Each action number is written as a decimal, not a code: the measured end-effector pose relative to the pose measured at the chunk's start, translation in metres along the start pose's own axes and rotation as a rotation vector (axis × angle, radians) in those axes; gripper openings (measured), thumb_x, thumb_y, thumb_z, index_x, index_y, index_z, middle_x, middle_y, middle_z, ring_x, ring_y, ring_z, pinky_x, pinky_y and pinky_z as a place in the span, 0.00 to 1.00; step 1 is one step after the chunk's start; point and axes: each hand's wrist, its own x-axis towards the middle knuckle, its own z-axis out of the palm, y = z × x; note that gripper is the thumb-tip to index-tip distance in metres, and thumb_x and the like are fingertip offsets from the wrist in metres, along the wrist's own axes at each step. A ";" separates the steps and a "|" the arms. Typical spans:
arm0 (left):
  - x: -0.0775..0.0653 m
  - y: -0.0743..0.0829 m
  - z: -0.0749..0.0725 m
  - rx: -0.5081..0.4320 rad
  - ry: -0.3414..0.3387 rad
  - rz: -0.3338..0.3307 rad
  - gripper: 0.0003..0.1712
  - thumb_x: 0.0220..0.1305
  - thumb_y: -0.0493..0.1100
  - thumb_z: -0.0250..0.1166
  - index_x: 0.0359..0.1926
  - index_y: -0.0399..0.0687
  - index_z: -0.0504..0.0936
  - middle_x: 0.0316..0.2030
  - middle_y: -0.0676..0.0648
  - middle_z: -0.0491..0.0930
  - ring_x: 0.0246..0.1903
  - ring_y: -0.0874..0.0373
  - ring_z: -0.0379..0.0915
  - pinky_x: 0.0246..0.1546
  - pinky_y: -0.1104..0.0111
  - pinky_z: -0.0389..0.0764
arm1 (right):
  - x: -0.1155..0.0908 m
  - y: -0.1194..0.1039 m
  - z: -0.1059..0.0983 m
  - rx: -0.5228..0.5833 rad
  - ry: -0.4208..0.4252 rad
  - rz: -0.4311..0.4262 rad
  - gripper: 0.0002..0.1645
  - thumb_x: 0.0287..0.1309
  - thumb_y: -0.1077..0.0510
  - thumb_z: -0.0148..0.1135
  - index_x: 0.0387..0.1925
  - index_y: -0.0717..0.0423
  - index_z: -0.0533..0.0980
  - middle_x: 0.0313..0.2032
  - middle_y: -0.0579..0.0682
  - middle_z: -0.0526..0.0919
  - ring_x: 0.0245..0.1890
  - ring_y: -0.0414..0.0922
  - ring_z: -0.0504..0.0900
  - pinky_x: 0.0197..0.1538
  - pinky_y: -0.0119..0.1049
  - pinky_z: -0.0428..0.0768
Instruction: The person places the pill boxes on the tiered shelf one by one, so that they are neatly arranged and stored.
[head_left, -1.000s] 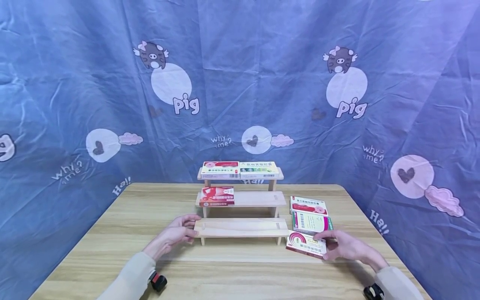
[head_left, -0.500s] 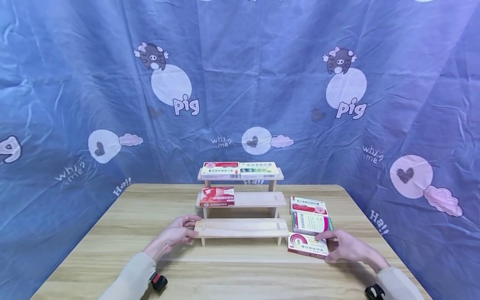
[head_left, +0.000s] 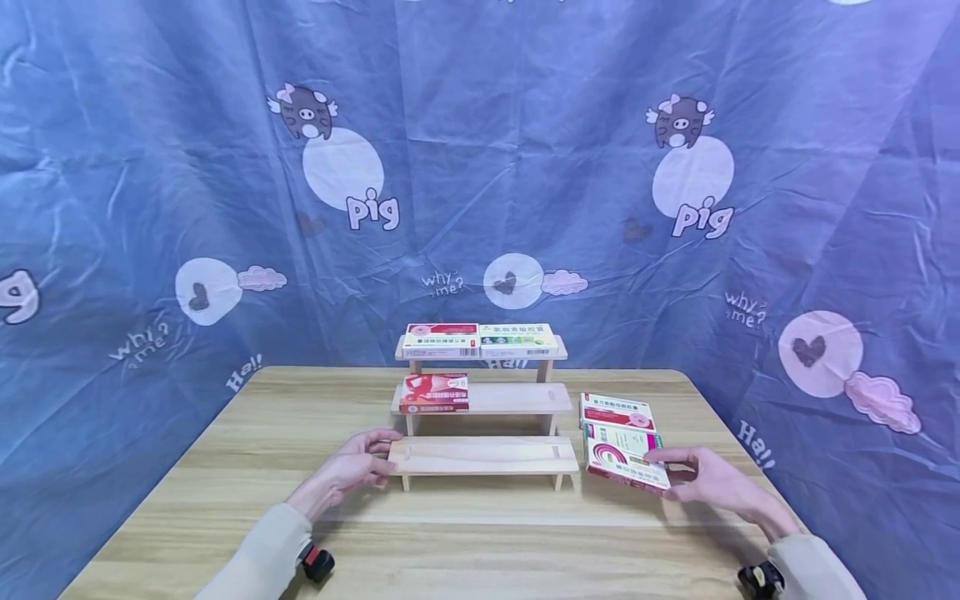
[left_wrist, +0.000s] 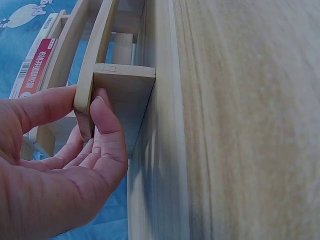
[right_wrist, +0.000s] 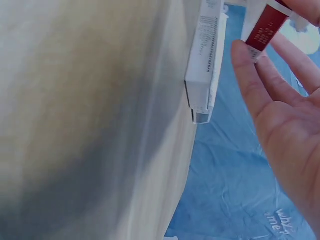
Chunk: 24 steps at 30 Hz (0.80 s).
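Observation:
A three-tier wooden display stand (head_left: 483, 454) stands mid-table. My left hand (head_left: 347, 468) pinches the left end of its lowest tier, thumb and fingers on either side of the board (left_wrist: 86, 100) in the left wrist view. My right hand (head_left: 712, 482) grips a white medicine box (head_left: 624, 468) with pink arcs by its right end. Its dark red end (right_wrist: 266, 29) shows between thumb and fingers in the right wrist view, off the table. In the head view this box overlaps a green-and-white medicine box (head_left: 615, 437), hiding much of it.
A red-and-white medicine box (head_left: 618, 412) lies behind the green one. On the middle tier's left sits a red medicine box (head_left: 433, 393). The top tier bears a red-and-white box (head_left: 441, 340) and a green-and-white box (head_left: 517, 339). A blue printed curtain (head_left: 480, 167) surrounds the table.
My right hand has lifted the box with pink arcs from the table and moved it back and slightly right, over the green one. The left hand keeps its place on the stand.

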 end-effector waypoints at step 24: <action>-0.001 -0.001 0.000 0.020 0.000 0.012 0.37 0.55 0.27 0.63 0.66 0.30 0.62 0.52 0.39 0.73 0.38 0.56 0.76 0.35 0.67 0.81 | 0.037 -0.034 0.008 -0.024 0.174 0.011 0.33 0.52 0.63 0.70 0.60 0.68 0.73 0.64 0.68 0.71 0.53 0.30 0.78 0.52 0.23 0.78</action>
